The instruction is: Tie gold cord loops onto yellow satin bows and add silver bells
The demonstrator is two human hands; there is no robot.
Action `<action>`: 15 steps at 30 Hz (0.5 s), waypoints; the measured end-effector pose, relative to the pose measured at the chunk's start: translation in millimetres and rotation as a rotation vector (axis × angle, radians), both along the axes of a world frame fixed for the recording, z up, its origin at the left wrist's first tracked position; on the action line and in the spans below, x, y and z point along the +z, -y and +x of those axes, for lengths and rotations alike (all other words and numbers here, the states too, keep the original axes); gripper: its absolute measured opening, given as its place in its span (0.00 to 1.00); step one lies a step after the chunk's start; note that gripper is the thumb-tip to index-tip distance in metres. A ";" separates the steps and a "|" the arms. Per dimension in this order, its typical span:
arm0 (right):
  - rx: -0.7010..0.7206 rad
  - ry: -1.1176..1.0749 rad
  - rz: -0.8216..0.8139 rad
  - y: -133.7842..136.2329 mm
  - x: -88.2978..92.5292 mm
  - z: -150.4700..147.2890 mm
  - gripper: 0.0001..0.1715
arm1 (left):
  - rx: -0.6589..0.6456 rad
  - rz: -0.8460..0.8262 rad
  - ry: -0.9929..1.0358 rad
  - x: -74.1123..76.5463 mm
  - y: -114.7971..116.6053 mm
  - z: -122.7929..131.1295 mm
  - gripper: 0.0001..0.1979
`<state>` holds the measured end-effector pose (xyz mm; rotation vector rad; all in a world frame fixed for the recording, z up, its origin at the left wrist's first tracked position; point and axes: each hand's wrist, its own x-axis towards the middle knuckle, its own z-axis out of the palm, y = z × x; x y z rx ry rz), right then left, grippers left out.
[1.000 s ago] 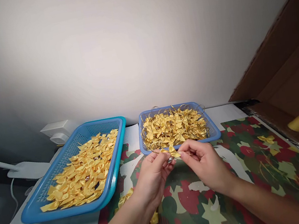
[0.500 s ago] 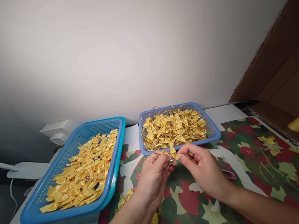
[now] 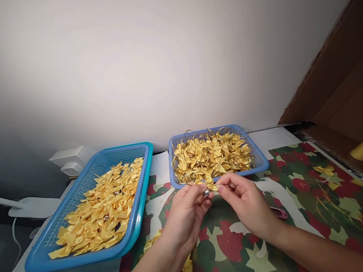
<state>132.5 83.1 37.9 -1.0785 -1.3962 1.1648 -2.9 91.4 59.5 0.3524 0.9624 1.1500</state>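
Head view. The 2 bare hands meet at 1 yellow bow (image 3: 209,180), raised in front of the near rim of the far basket (image 3: 262,160). The left hand (image 3: 189,204) grips the bow's left side between thumb and fingers, a small silver bell (image 3: 206,193) showing at its fingertips; the right hand (image 3: 249,202) pinches the ribbon's lower right end between thumb and forefinger.

Principal relation: the bow lies directly between the 2 sets of fingertips, in contact with both, so neither hand is the nearer. Its span appears to run left to right, from hand to hand, with 1 ribbon end slanting down toward the right thumb; the fingers hide too much to fix the long axis exactly. The bell sits on the bow's near side, closer to the left hand. A thin cord (image 3: 190,184) projects at the upper left of the left fingers; whether it joins the bow cannot be told.

Surroundings: the far basket, heaped with bows and looped cords, stands just beyond both hands; the left basket (image 3: 77,260), also holding bows, stands beyond the left forearm. A pink object (image 3: 279,212) shows partly behind the right wrist, on a patterned sheet (image 3: 230,244).
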 end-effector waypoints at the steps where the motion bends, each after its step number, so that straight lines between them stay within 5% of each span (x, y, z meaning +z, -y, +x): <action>1: 0.003 0.002 0.008 -0.4 0.4 0.5 0.11 | 0.006 -0.009 0.003 1.0 0.0 -0.1 0.08; 15: 0.029 0.276 0.142 -4.7 13.3 14.0 0.11 | -0.065 -0.042 0.030 4.0 -1.8 -4.8 0.06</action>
